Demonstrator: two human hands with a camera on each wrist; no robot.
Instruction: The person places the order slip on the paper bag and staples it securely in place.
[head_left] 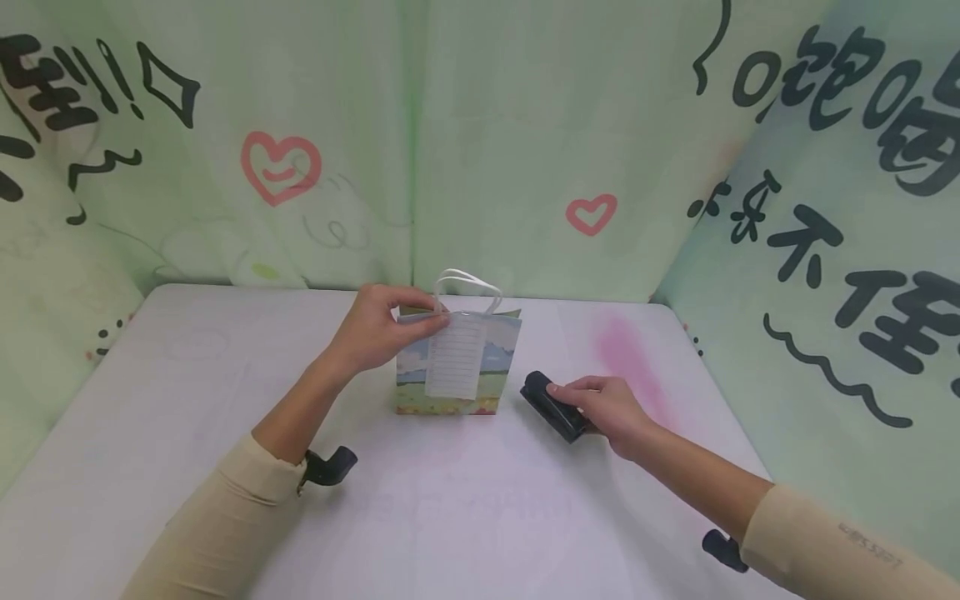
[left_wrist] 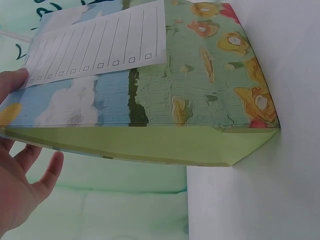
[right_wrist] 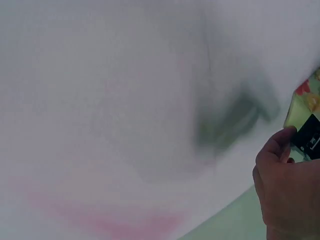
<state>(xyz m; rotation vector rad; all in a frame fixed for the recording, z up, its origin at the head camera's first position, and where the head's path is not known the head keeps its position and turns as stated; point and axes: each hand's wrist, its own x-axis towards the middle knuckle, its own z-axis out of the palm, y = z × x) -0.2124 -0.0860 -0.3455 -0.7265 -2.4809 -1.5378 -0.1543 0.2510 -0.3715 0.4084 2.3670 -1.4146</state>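
A small paper gift bag (head_left: 497,367) with a painted meadow print and white cord handles (head_left: 471,275) stands upright at the middle of the table. Against its front lies a white lined slip of paper (head_left: 455,360) with a row of small boxes, clearer in the left wrist view. My left hand (head_left: 375,327) pinches the slip and the bag's top edge, thumb in front and fingers behind. To the right of the bag, my right hand (head_left: 611,408) grips a black stapler (head_left: 553,406), held over the table with its far end toward the bag.
The white tabletop (head_left: 480,517) carries a pink smear (head_left: 630,358) at the right. Green curtains (head_left: 525,125) with printed hearts and lettering enclose the table at the back and sides. Black camera mounts (head_left: 330,467) stick out from both wrists.
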